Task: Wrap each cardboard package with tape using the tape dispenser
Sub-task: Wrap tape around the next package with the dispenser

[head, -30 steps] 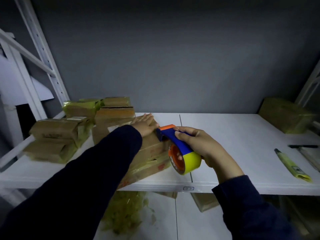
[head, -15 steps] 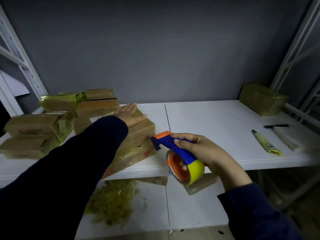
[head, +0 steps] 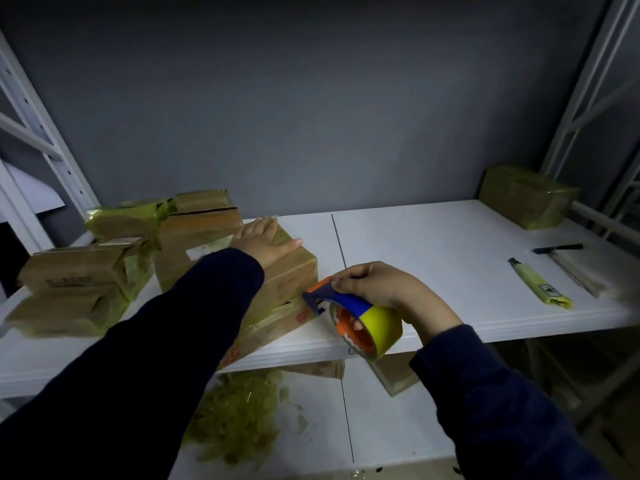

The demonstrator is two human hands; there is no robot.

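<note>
At shelf edge — tape dispenser [head: 349, 318] in right hand [head: 384, 287], nose pointing left toward cardboard package [head: 287, 282].

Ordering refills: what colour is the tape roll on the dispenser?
Yellow tape roll, on an orange hub; clearest in the head view.

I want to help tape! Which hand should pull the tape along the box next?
Right hand: it already grips the blue-and-orange tape dispenser beside the brown cardboard box. The left hand lies flat on top, steadying it.
</note>
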